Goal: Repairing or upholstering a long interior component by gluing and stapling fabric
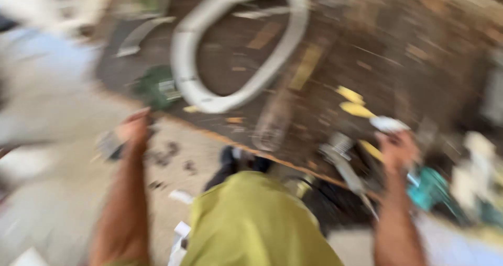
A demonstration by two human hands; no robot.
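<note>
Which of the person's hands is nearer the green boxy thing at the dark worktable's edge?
Left. The left hand is just below the green boxy thing, close to it. The right hand is far across the dark worktable, near a small white piece.

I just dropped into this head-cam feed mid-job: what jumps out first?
A big pale curved loop, like a bent tube or frame, lies on the dark worktable at upper centre. Both arms reach toward the table's near edge, the left hand near a green object, the right hand holding something small and white. The picture is heavily motion-blurred.
</note>
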